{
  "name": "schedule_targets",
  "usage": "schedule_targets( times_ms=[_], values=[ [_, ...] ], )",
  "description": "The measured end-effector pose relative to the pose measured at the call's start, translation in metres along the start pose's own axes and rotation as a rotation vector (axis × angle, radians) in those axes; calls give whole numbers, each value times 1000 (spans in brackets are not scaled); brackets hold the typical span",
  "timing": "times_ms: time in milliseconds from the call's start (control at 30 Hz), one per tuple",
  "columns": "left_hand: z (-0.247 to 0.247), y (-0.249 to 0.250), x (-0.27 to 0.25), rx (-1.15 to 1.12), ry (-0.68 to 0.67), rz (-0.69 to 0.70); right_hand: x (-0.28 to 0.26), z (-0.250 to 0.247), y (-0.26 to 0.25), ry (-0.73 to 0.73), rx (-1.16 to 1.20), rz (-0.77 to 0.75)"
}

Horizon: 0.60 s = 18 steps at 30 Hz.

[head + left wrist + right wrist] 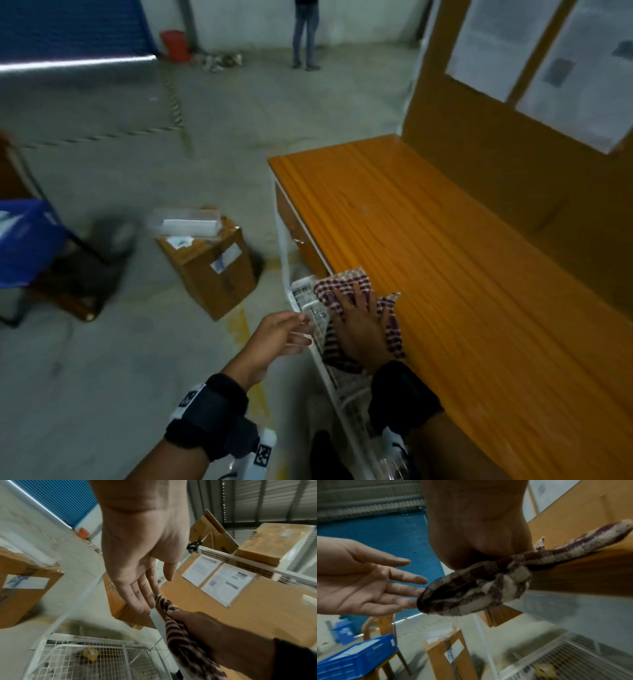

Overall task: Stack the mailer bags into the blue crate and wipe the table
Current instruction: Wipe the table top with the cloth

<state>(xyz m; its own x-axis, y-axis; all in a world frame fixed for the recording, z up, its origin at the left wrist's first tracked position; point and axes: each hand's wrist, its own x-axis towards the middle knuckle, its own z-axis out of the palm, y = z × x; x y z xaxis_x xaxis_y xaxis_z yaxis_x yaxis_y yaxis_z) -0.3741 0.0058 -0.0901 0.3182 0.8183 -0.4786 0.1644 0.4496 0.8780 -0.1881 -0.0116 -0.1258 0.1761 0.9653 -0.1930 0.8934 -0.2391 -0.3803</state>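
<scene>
Wiping is the step now, I think. The right hand [359, 329] lies flat on the cloth [346, 291], fingers [358, 296] spread apart and pressing it down at the near left edge of the wooden surface [445, 274]. Part of the cloth hangs over that edge.

The cloth could slip off the edge and drop into the wire rack [308, 301] below, because so much of it is past the wood. The hand could also miss the far end of the surface if it only rubs this spot.

The left hand [281, 337] waits just off the edge, palm up, fingers [137, 599] straight and a little apart. It holds nothing. Its fingertips are close to the hanging cloth; in the wrist views they may touch it, but I cannot tell for sure.

The blue crate [359, 654] sits on a chair [385, 626], well apart from the surface, with white bags [359, 647] inside. No bags show on the wood.
</scene>
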Motion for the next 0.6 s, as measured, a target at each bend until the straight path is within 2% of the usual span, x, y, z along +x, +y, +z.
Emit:
schedule_targets(
  times_ms=[100, 167, 267, 367, 433, 500, 600],
  values=[
    [-35, 26, 40, -104, 108, -42, 64, -3, -47, 29, 129, -299],
    [-58, 44, 61, -169, 164, -74, 95, -5, -83, -31, 331, -478],
    [-87, 70, 91, -176, 238, -24, 140, 5, -128, -110, 358, -509],
    [-111, 88, 110, -195, 409, 29, 177, 15, -161, -185, 347, -535],
    [-128, 90, 122, -234, 508, 19, 196, 19, -177, -307, 379, -614],
    [-149, 91, 131, -308, 591, -3, 216, 20, -187, -434, 465, -659],
    [-186, 97, 143, -540, 645, 29, 252, 20, -198, -445, 643, -573]
  ],
)
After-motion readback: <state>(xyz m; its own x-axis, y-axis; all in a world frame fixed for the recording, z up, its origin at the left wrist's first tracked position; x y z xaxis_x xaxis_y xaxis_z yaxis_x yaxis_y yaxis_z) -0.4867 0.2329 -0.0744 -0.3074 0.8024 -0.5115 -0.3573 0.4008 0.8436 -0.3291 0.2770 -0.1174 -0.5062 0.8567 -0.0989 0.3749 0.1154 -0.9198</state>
